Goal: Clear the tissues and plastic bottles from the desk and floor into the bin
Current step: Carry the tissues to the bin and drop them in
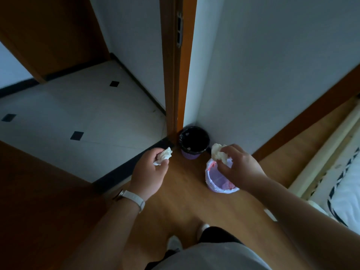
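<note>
Two small purple bins stand on the wooden floor in the room's corner. The far bin (191,152) has a black liner; the near bin (216,182) has a pale translucent liner. My left hand (150,170) is shut on a crumpled white tissue (164,155), held left of the black-lined bin. My right hand (241,166) is shut on a larger crumpled tissue wad (219,153), held just above the far rim of the near bin. No bottles are in view.
A wooden door frame (176,75) rises right behind the black-lined bin, with a tiled floor (78,117) beyond it on the left. A bed with a wooden frame (331,152) lies at the right. My feet are at the bottom centre.
</note>
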Available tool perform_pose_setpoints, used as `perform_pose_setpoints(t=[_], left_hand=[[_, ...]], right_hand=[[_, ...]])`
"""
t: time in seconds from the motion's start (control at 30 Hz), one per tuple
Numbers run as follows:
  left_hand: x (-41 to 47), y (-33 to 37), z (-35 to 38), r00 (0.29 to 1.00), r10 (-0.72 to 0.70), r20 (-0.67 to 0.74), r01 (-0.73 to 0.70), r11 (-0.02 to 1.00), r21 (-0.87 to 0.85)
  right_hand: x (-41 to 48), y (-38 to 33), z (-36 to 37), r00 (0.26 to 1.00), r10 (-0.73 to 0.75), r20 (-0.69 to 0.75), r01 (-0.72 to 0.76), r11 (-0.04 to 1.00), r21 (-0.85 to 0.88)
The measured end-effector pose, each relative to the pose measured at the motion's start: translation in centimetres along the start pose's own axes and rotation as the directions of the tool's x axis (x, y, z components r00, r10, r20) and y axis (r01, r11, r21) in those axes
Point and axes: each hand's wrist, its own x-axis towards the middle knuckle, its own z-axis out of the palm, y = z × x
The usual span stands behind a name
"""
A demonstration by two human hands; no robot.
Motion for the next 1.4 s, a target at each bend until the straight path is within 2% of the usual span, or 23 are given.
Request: perform_pose_setpoints(t=[0.3,0.4,0.5,0.63,0.8,1.07,1.4], left_hand=[[8.4,-0.1,2.6,0.994,0.078,0.08,-0.083,0.994,0.066],[11.8,0.0,3.3,0.992,0.035,0.125,-0.049,0.993,0.108],[15.2,-0.1,4.0,0.98,-0.003,0.197,-0.03,0.986,0.164],[20.3,0.7,5.7,0.971,-0.007,0.237,-0.048,0.973,0.225],[25.6,3.5,8.4,0.958,0.071,0.276,-0.132,0.969,0.207],[30.4,6.0,11.3,0.916,0.116,0.383,-0.207,0.957,0.203],[37.6,4.0,15.1,0.834,0.178,0.523,-0.324,0.924,0.203]], right_hand=[[7.5,3.0,3.6,0.997,0.077,0.014,-0.078,0.992,0.096],[11.2,4.4,4.9,0.991,0.126,0.048,-0.133,0.969,0.206],[14.9,6.0,5.6,0.972,0.223,0.067,-0.233,0.939,0.254],[18.8,8.7,5.8,0.957,0.282,0.076,-0.292,0.913,0.286],[21.8,11.4,5.7,0.94,0.322,0.114,-0.342,0.894,0.289],[24.2,13.8,4.4,0.911,0.406,0.069,-0.408,0.866,0.29],[25.3,15.0,7.0,0.817,0.564,0.122,-0.576,0.785,0.229]])
